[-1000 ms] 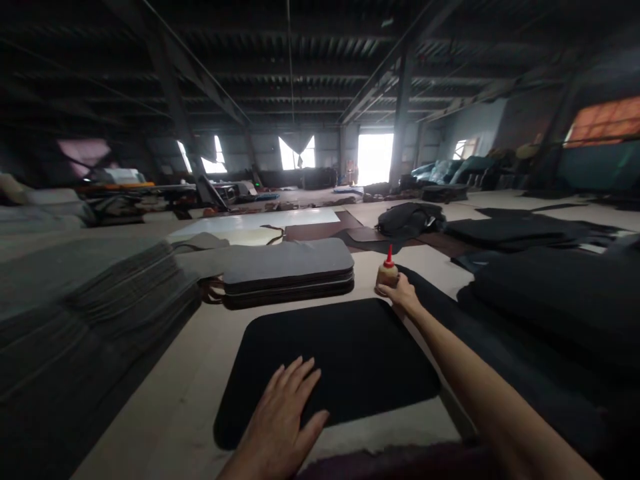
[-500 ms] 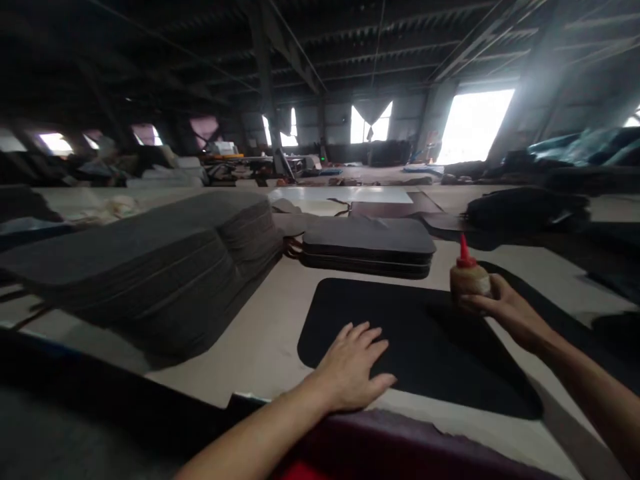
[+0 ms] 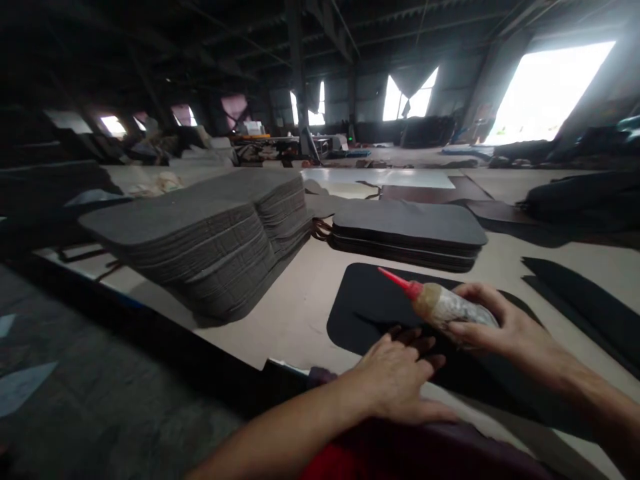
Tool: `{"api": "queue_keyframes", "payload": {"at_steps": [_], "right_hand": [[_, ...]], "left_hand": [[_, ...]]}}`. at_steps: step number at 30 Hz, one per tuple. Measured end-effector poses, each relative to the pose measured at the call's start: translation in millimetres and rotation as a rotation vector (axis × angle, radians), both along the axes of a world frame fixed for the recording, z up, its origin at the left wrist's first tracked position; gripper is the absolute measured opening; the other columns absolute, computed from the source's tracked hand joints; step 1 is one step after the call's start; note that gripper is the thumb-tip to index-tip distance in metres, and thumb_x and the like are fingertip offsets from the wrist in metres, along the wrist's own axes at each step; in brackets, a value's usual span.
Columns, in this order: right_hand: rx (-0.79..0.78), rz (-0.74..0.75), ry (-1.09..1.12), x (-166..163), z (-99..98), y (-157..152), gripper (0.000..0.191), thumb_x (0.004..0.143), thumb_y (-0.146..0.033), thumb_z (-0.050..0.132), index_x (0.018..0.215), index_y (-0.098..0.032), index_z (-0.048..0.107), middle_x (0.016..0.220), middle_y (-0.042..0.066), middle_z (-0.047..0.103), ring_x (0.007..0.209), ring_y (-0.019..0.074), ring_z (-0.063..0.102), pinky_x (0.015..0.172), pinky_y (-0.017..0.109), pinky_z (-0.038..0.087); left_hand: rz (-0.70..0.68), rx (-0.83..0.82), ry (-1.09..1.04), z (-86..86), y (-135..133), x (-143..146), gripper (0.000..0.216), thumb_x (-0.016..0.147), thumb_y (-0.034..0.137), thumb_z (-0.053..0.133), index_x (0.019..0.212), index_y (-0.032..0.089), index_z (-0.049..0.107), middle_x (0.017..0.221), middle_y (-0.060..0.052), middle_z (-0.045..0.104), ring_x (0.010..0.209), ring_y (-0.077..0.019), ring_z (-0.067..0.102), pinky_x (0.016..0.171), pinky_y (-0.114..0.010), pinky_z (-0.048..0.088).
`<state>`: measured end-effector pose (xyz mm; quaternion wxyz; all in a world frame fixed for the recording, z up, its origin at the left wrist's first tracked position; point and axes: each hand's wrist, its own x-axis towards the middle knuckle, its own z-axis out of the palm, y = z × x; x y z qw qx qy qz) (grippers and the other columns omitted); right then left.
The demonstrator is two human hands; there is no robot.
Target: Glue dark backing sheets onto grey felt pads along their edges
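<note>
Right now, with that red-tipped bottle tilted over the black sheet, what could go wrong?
The bottle in the right hand is tilted, so it might drip onto the black sheet. The left hand is close by and could catch a drip. The gray stack stands near the edge of the table and might slide if knocked.
</note>
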<state>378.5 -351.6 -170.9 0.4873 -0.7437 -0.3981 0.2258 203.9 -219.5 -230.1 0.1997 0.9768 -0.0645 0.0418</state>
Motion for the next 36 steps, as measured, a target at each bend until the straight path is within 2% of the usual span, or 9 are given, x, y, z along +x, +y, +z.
{"api": "queue_keyframes", "payload": {"at_steps": [4,8,10,13,17,26,28,32,36], "right_hand": [[0.013,0.064,-0.011,-19,0.0,17,0.060,0.064,-0.051,0.081,0.110,-0.022,0.057,0.091,0.005,0.068,0.077,0.0254,0.066,0.061,0.031,0.056],[-0.033,0.130,-0.108,-31,-3.9,35,0.054,0.071,-0.053,0.076,0.112,-0.022,0.058,0.091,0.003,0.068,0.079,0.0244,0.066,0.066,0.031,0.055],[-0.062,0.161,-0.146,-33,-4.9,41,0.050,0.075,-0.052,0.072,0.113,-0.023,0.058,0.091,0.002,0.068,0.080,0.0235,0.065,0.067,0.031,0.054],[-0.094,0.199,-0.157,-32,-4.5,48,0.046,0.078,-0.052,0.071,0.111,-0.023,0.058,0.089,0.001,0.067,0.079,0.0227,0.064,0.065,0.029,0.052],[-0.119,0.248,-0.159,-28,-0.8,53,0.041,0.079,-0.050,0.069,0.107,-0.021,0.060,0.084,0.000,0.064,0.075,0.0206,0.061,0.062,0.028,0.049],[-0.161,0.364,-0.233,-31,13.9,65,0.031,0.081,-0.042,0.067,0.102,-0.021,0.060,0.084,0.000,0.063,0.075,0.0193,0.059,0.063,0.028,0.046],[-0.170,0.380,-0.304,-32,19.6,69,0.030,0.082,-0.043,0.066,0.101,-0.022,0.060,0.085,0.000,0.063,0.077,0.0197,0.059,0.065,0.029,0.045],[-0.184,0.496,-0.544,-35,37.1,80,0.026,0.085,-0.044,0.065,0.099,-0.023,0.060,0.092,0.001,0.062,0.082,0.0205,0.058,0.069,0.030,0.043],[-0.166,0.557,-0.763,-33,49.4,97,0.023,0.088,-0.042,0.065,0.100,-0.023,0.059,0.096,0.001,0.060,0.083,0.0196,0.056,0.070,0.030,0.039]], "left_hand": [[0.000,-0.030,-0.045,4.9,1,-1,0.075,0.090,0.072,0.045,0.144,0.019,0.047,0.159,-0.013,0.034,0.147,-0.0358,0.027,0.121,-0.053,0.024],[-0.007,-0.085,-0.058,5.8,1,-3,0.080,0.091,0.067,0.050,0.154,0.024,0.029,0.162,-0.009,0.029,0.145,-0.0359,0.031,0.118,-0.051,0.031],[-0.005,-0.098,-0.083,4.3,1,-3,0.080,0.091,0.065,0.051,0.155,0.025,0.026,0.163,-0.008,0.026,0.145,-0.0347,0.031,0.118,-0.049,0.032],[0.014,-0.090,-0.104,1.7,1,-4,0.078,0.090,0.066,0.052,0.154,0.026,0.029,0.163,-0.007,0.025,0.144,-0.0357,0.032,0.116,-0.049,0.035],[0.018,-0.105,-0.031,0.3,3,-4,0.073,0.091,0.069,0.046,0.149,0.025,0.039,0.157,-0.010,0.037,0.141,-0.0390,0.036,0.112,-0.055,0.037],[0.028,-0.099,-0.077,-6.2,2,-3,0.070,0.090,0.070,0.045,0.142,0.022,0.048,0.159,-0.009,0.032,0.148,-0.0384,0.022,0.118,-0.052,0.028],[0.027,-0.093,-0.059,-4.9,2,-3,0.071,0.091,0.070,0.045,0.142,0.021,0.047,0.161,-0.011,0.029,0.148,-0.0384,0.021,0.119,-0.053,0.026],[-0.003,-0.109,-0.008,-1.1,2,-3,0.077,0.093,0.071,0.039,0.145,0.015,0.043,0.158,-0.018,0.031,0.149,-0.0361,0.022,0.120,-0.052,0.023],[-0.008,-0.116,0.014,-1.3,2,-2,0.082,0.093,0.074,0.031,0.146,0.012,0.041,0.158,-0.020,0.032,0.151,-0.0352,0.017,0.123,-0.053,0.013]]}}
